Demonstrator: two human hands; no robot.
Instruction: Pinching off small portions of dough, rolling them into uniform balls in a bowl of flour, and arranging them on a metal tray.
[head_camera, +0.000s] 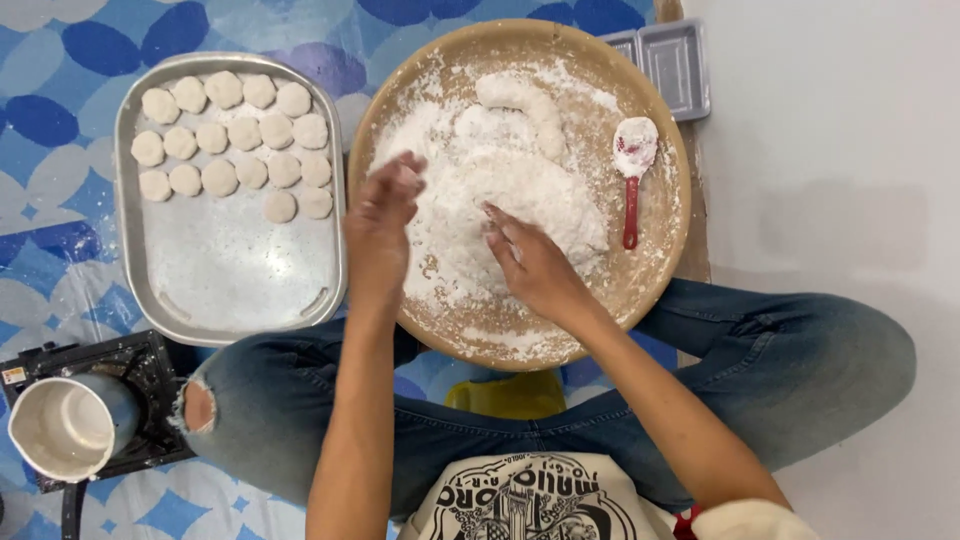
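Observation:
A round wooden tray (660, 245) rests against my crossed legs, covered in white flour (480, 190). My left hand (382, 225) hovers at the tray's left side, fingers curled around a small lump of dough, slightly blurred. My right hand (535, 265) lies flat on the flour pile, fingers spread. A rolled log of dough (525, 100) curves across the far part of the tray. A red spoon (633, 170) caked in flour lies at the tray's right side. To the left, a metal baking tray (235, 270) holds several round dough discs (230, 135) in rows at its far end.
A small portable stove (135, 385) with a white-lined pot (65, 425) sits at the lower left. A small metal tin (675, 65) pokes out behind the wooden tray. A blue patterned mat (60, 120) covers the floor; white floor lies to the right.

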